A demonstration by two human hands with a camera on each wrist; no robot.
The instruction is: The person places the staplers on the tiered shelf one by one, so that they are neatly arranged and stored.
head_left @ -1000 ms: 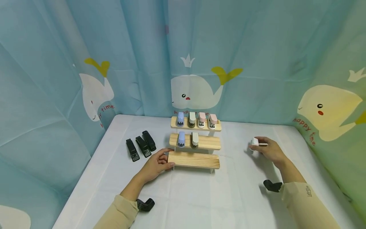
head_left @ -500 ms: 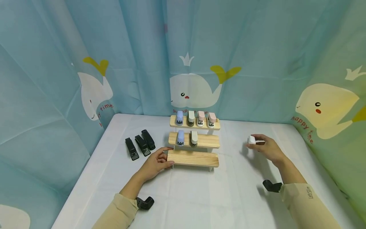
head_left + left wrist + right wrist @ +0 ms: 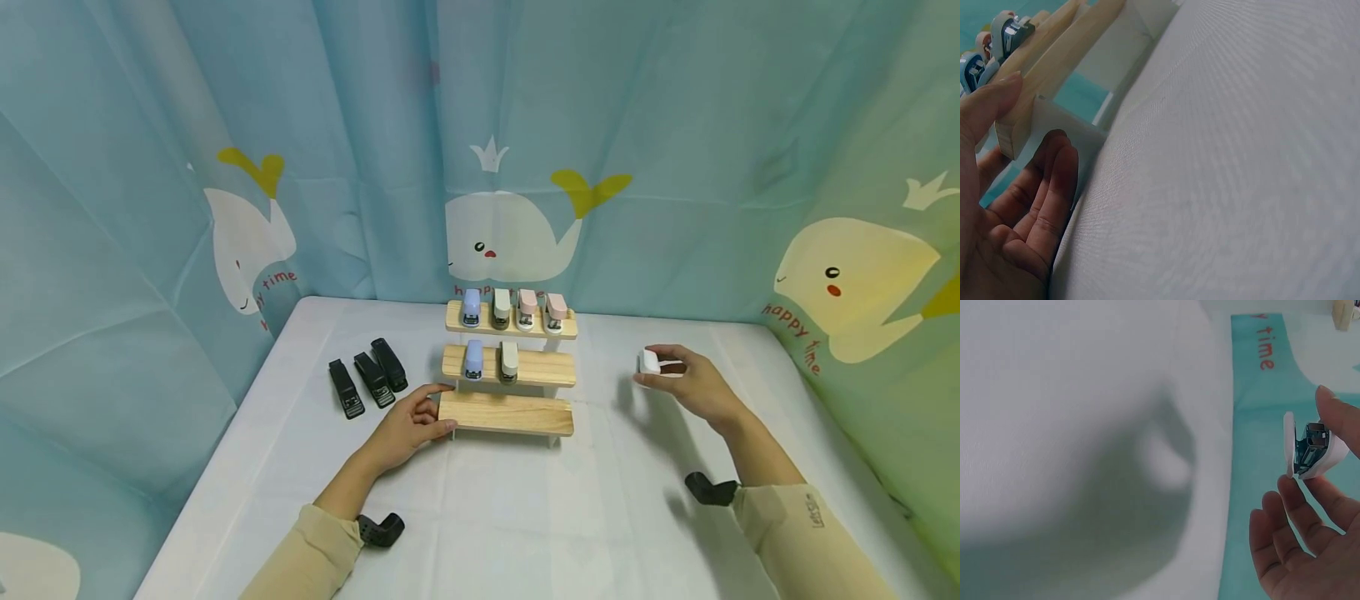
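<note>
My right hand (image 3: 693,387) pinches a small white mini stapler (image 3: 648,362) between thumb and fingers, above the table right of the stand. In the right wrist view the stapler's metal inside (image 3: 1315,440) faces the camera. My left hand (image 3: 408,429) holds the left end of the lowest wooden shelf (image 3: 506,413) of a three-tier stand, its thumb (image 3: 1004,97) on the board's end. The middle shelf bears a blue stapler (image 3: 474,358) and a cream stapler (image 3: 508,362) at its left. On the top shelf stand a blue stapler (image 3: 471,308), a cream stapler (image 3: 501,308) and two pink staplers (image 3: 555,312).
Left of the stand lie three black staplers (image 3: 374,379) on the white tablecloth (image 3: 600,517). A blue curtain (image 3: 360,217) with printed whales closes off the back and sides of the table. Black wrist cameras (image 3: 381,530) stick out from both sleeves.
My right hand has lifted the white stapler off the table and moved it left, toward the stand. The left hand keeps its hold on the lowest shelf.
</note>
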